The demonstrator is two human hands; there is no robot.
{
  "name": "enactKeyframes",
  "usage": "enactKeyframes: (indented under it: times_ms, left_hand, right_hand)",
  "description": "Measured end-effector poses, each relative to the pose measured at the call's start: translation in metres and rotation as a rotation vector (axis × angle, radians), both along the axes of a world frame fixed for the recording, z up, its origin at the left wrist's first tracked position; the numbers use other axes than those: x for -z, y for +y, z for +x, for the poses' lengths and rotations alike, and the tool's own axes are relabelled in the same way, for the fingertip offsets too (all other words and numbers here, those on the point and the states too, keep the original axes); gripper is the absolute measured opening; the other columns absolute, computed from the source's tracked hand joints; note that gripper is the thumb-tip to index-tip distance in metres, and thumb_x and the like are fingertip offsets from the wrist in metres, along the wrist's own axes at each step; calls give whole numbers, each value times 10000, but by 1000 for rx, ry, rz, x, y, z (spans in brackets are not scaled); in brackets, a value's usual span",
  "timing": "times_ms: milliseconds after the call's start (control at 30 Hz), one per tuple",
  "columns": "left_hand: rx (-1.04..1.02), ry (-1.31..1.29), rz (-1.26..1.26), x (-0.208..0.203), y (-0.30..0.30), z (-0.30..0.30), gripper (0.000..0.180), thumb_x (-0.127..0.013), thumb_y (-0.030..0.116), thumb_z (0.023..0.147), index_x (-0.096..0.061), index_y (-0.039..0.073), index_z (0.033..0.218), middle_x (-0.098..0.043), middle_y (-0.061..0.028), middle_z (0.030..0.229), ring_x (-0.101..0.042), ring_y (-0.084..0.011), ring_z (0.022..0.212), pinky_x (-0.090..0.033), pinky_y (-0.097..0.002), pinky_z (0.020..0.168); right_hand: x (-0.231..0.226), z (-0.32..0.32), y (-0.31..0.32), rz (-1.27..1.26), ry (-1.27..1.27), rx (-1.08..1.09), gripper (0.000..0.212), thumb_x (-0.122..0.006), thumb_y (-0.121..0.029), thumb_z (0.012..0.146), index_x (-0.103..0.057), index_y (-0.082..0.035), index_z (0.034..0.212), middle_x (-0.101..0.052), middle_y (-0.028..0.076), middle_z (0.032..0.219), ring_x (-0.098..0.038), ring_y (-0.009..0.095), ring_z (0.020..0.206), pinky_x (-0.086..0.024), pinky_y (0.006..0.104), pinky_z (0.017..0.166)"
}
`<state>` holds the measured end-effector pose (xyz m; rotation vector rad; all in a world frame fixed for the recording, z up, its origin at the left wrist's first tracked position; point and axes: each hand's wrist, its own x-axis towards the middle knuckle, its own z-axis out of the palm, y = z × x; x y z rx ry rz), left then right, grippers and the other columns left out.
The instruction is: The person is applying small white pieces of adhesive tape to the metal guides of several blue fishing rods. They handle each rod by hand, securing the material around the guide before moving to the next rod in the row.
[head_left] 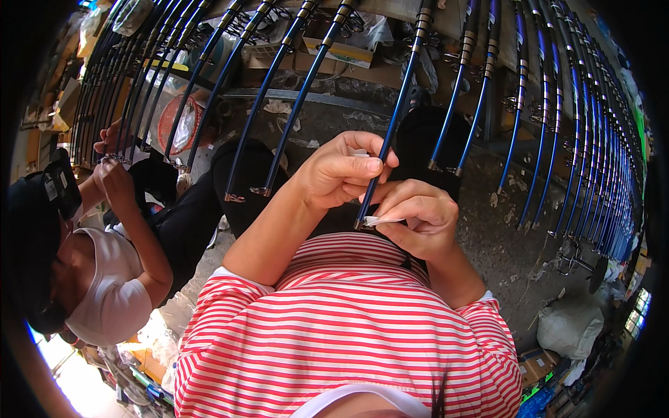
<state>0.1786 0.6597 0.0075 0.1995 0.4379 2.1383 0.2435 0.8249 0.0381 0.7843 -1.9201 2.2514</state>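
Note:
A dark blue fishing rod (pixel 398 111) slants from the top of the view down to my hands. My left hand (pixel 341 171) is closed around its lower part, thumb and fingers pinching the shaft. My right hand (pixel 418 216) sits just below, at the rod's butt end, holding a small white strip (pixel 380 221) against it. Below both hands is my red and white striped shirt (pixel 341 327).
Many more blue and black rods (pixel 557 104) fan out in a row across the top and right. At the left, another person in a white top (pixel 111 292) handles rods with both hands. Boxes (pixel 334 49) and bags lie on the concrete floor (pixel 502 230).

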Motion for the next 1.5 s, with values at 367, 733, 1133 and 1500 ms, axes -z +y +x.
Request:
enactKeyframes:
  times_ms: [367,733,1133,1500]
  left_hand:
    - [-25,59,-75,-2,3,1,198,-691,138,767,-601,8,884,-457,-19,693,-356,-51,467,-257,-185,395]
    - [-19,92,-103,-18,10,1,286,-736,196,743,-482,71,786,-441,-5,623,-357,-48,432,-263,-186,365]
    - [-135,-58,-103,-7,19,-26,292,-532,327,902,-546,41,959,-542,-11,753,-303,-13,449,-226,-153,372]
    - [43,43,59,-1,70,-35,238,-567,199,884,-579,11,1031,-551,-1,765,-314,-12,485,-250,-147,406]
  right_hand:
    - [0,0,0,3,-1,-7,104,-704,38,696,-635,5,766,-619,103,765,-630,178,696,-510,251,610]
    - [-3,-1,0,35,4,-9,109,-706,48,687,-638,12,765,-619,101,765,-628,171,681,-503,242,594]
    - [-9,17,30,15,59,220,124,-685,81,693,-627,15,781,-636,128,805,-649,277,857,-535,324,729]
    - [-10,21,64,48,64,377,107,-688,71,702,-625,16,768,-634,129,801,-652,280,845,-535,305,693]
